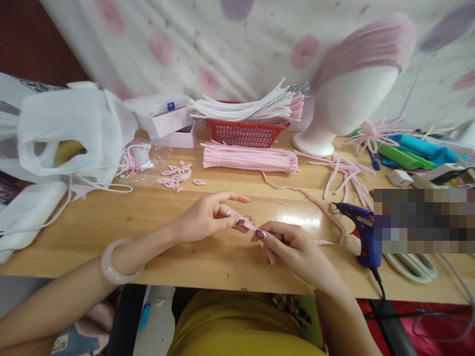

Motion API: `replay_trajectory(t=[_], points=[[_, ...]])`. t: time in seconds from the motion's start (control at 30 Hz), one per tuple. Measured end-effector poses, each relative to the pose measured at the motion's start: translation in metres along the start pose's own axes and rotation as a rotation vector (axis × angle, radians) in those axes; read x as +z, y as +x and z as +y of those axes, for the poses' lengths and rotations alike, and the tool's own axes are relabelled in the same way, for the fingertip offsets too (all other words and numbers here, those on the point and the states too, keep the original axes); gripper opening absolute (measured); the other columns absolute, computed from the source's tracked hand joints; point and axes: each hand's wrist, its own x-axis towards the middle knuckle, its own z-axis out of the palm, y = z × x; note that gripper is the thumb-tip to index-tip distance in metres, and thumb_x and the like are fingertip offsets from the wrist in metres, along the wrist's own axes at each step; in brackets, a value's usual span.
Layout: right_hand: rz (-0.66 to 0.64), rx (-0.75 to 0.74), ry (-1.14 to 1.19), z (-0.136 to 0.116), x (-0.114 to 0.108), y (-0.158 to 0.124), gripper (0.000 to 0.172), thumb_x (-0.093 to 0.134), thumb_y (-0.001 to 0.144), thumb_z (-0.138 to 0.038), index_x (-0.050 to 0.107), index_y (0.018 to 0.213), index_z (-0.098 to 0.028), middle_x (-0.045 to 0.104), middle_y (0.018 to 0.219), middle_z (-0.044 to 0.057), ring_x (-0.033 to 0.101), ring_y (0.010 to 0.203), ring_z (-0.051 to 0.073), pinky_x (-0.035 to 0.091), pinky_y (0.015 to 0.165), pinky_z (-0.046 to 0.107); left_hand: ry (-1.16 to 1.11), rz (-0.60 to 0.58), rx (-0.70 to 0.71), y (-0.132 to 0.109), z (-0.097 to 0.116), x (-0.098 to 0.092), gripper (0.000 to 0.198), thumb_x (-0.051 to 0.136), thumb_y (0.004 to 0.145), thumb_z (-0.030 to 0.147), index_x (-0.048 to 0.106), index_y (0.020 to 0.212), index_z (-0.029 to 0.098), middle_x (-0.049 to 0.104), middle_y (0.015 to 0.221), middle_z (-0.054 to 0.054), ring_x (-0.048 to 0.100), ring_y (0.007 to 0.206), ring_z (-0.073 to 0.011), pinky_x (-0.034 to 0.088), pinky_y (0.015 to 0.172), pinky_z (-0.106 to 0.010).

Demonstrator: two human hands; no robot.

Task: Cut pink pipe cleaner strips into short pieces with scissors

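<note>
My left hand (208, 215) and my right hand (293, 249) meet over the wooden table (148, 232). Together they pinch a short pink pipe cleaner piece (247, 225) between thumbs and fingertips. The left index finger is stretched out above it. A pale bangle (117, 262) sits on my left wrist. Small pink bent loops (176, 177) lie on the table beyond my left hand. A bundle of pink pipe cleaners (248, 158) lies behind my hands.
A blue glue gun (361, 227) stands right of my right hand, cord hanging over the edge. A red basket (247, 131) holds white and pink pipe cleaners. A foam mannequin head (349, 106) stands at the back right. White bags (63, 133) and boxes (166, 118) are at left.
</note>
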Motion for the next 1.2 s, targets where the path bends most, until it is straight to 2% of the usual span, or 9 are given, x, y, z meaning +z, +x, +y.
replay_trajectory(t=[0.2, 0.33, 0.43, 0.53, 0.67, 0.83, 1.03, 1.2], points=[[-0.063, -0.009, -0.061, 0.0007, -0.0013, -0.0051, 0.028, 0.047, 0.098, -0.04, 0.061, 0.089, -0.017, 0.052, 0.058, -0.005, 0.042, 0.052, 0.01, 0.029, 0.05, 0.023, -0.025, -0.008, -0.009, 0.0025, -0.0024, -0.0043, 0.042, 0.063, 0.083, 0.019, 0.053, 0.123, 0.015, 0.079, 0.088, -0.008, 0.075, 0.088, -0.0211, 0.055, 0.078, -0.029], [-0.115, -0.043, -0.081, 0.0013, -0.0043, -0.007, 0.023, 0.044, 0.099, -0.033, 0.061, 0.093, -0.018, 0.055, 0.062, -0.004, 0.047, 0.058, 0.011, 0.035, 0.057, 0.023, -0.115, -0.049, -0.066, 0.0057, -0.0054, -0.0077, 0.045, 0.067, 0.081, 0.02, 0.052, 0.122, 0.014, 0.079, 0.088, -0.009, 0.075, 0.085, -0.0217, 0.056, 0.081, -0.031], [-0.168, -0.025, 0.007, 0.0052, -0.0055, -0.0057, 0.023, 0.042, 0.099, -0.032, 0.059, 0.096, -0.017, 0.063, 0.069, 0.0, 0.053, 0.062, 0.012, 0.04, 0.061, 0.024, -0.145, -0.06, -0.099, 0.0069, -0.0058, -0.0087, 0.045, 0.068, 0.081, 0.019, 0.051, 0.122, 0.014, 0.079, 0.09, -0.009, 0.075, 0.083, -0.0213, 0.056, 0.08, -0.03], [-0.185, 0.038, 0.135, 0.0078, -0.0053, -0.0039, 0.023, 0.042, 0.098, -0.035, 0.056, 0.096, -0.017, 0.067, 0.074, 0.003, 0.05, 0.057, 0.012, 0.039, 0.057, 0.024, -0.13, -0.045, -0.103, 0.007, -0.0044, -0.008, 0.046, 0.069, 0.08, 0.019, 0.052, 0.122, 0.014, 0.079, 0.089, -0.008, 0.075, 0.082, -0.0212, 0.055, 0.078, -0.029], [-0.171, 0.084, 0.22, 0.0064, -0.0045, -0.0028, 0.021, 0.043, 0.097, -0.036, 0.051, 0.102, -0.018, 0.061, 0.062, -0.002, 0.041, 0.052, 0.011, 0.032, 0.055, 0.025, -0.139, -0.008, -0.119, 0.0072, -0.0037, -0.0065, 0.044, 0.069, 0.079, 0.017, 0.053, 0.12, 0.013, 0.079, 0.082, -0.006, 0.076, 0.08, -0.0206, 0.055, 0.076, -0.026], [-0.132, 0.105, 0.249, 0.0045, -0.0033, -0.0019, 0.022, 0.042, 0.097, -0.04, 0.049, 0.095, -0.019, 0.051, 0.058, -0.005, 0.044, 0.057, 0.012, 0.033, 0.063, 0.027, -0.176, -0.013, -0.129, 0.0084, -0.0076, -0.0078, 0.042, 0.07, 0.079, 0.015, 0.054, 0.119, 0.014, 0.079, 0.08, -0.005, 0.076, 0.078, -0.0201, 0.055, 0.075, -0.025], [-0.149, 0.118, 0.28, 0.0061, -0.0032, -0.0008, 0.026, 0.048, 0.094, -0.044, 0.05, 0.09, -0.018, 0.05, 0.056, -0.006, 0.042, 0.052, 0.011, 0.031, 0.059, 0.027, -0.208, -0.029, -0.153, 0.0082, -0.0046, -0.0074, 0.042, 0.071, 0.079, 0.018, 0.054, 0.117, 0.013, 0.079, 0.08, -0.008, 0.076, 0.079, -0.0225, 0.057, 0.076, -0.03], [-0.147, 0.11, 0.353, 0.0092, -0.0031, -0.0002, 0.027, 0.054, 0.091, -0.045, 0.053, 0.091, -0.018, 0.05, 0.057, -0.006, 0.043, 0.052, 0.009, 0.031, 0.058, 0.026, -0.2, -0.019, -0.143, 0.007, -0.0032, -0.006, 0.041, 0.069, 0.081, 0.018, 0.053, 0.118, 0.014, 0.079, 0.08, -0.008, 0.076, 0.079, -0.0211, 0.056, 0.077, -0.028]])
